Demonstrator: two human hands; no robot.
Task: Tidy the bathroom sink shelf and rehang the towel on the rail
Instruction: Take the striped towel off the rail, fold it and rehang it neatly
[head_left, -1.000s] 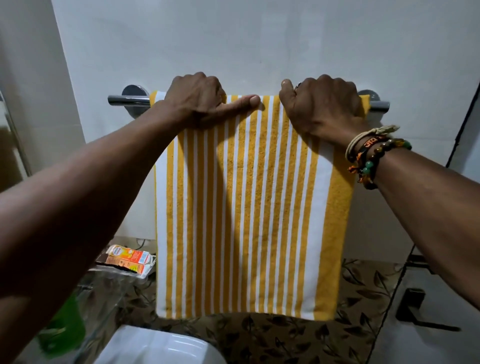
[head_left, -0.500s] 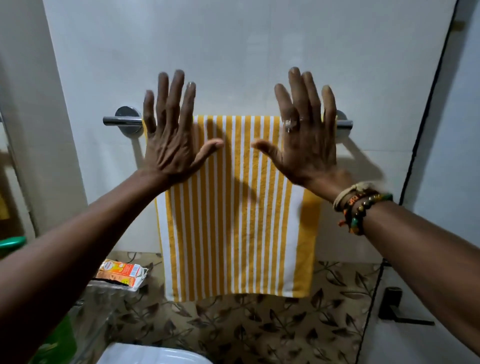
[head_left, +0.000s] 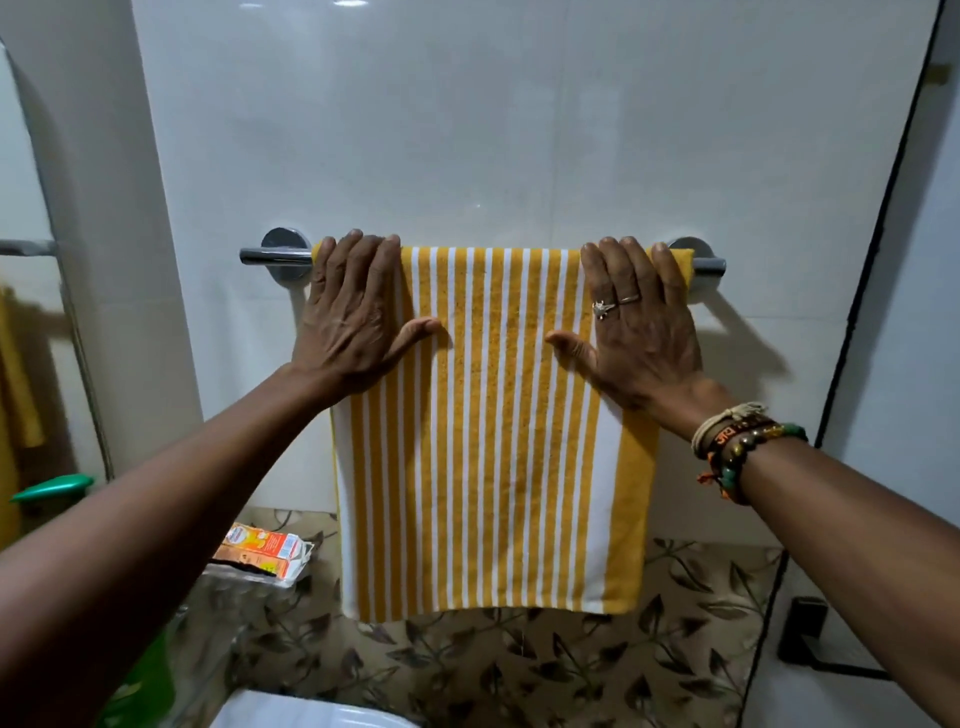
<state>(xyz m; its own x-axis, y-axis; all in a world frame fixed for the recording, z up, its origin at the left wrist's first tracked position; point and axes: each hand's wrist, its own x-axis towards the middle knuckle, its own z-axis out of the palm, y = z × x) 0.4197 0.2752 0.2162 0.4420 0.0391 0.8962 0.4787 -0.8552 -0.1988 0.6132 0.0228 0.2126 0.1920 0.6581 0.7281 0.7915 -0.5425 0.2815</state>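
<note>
Above and behind the hands rises a glossy white tiled wall (head_left: 467, 130) catching soft ceiling light near its top. Below the hands runs a band of brown leaf-patterned tiles (head_left: 519, 670). Right of the hands, a dark vertical seam (head_left: 878, 223) edges another white panel.

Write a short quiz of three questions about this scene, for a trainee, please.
1. True or false: the striped towel lies folded on the floor.
2. Which hand wears rings? A) left hand B) right hand
3. Fill in: both palms lie flat on the towel, fingertips up at the ____.

Key:
1. False; it hangs over the rail.
2. B; the rings are on the hand whose wrist carries the bracelets.
3. rail.
</note>
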